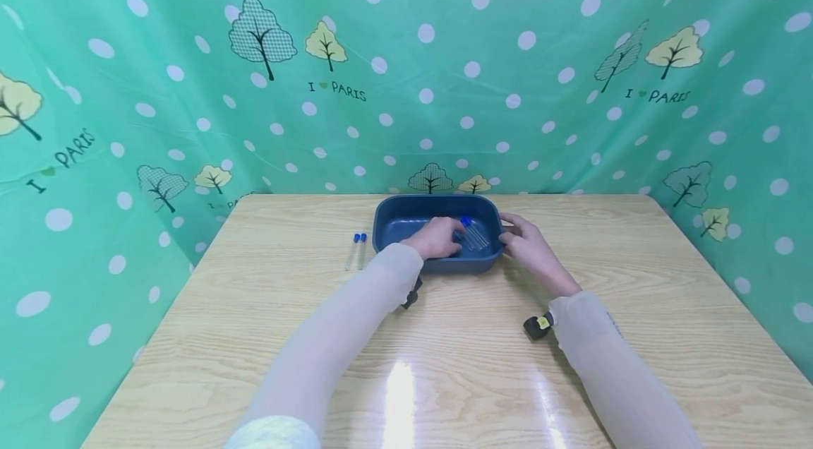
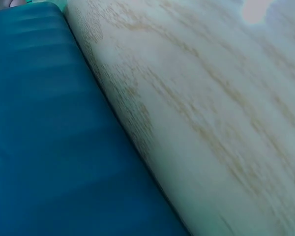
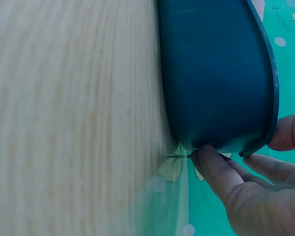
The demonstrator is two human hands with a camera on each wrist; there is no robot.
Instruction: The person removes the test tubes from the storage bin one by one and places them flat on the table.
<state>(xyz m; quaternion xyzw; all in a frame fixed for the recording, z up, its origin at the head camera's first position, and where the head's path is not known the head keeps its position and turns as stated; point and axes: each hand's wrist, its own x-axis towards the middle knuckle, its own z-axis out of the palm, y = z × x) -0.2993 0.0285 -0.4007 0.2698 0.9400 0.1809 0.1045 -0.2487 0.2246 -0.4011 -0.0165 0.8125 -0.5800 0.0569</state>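
A dark blue oblong tub (image 1: 457, 266) stands towards the back of the table, its outer wall (image 2: 64, 123) filling the left side of the left wrist view. Inside, at its right half, lie several thin clear tubes with blue caps (image 1: 475, 236). My left hand (image 1: 435, 237) reaches over the front rim into the tub, fingers bent down beside the capped ends; I cannot tell whether it holds a tube. At the tub's right end my right hand (image 1: 528, 246) grips the wall, thumb (image 3: 289, 132) at the rim and fingers (image 3: 219, 169) against the outside.
Two more blue-capped clear tubes (image 1: 358, 251) lie side by side on the wooden table (image 1: 483, 378), left of the tub. Behind the table's back edge hangs a green dotted curtain (image 1: 432, 117), which continues along both sides.
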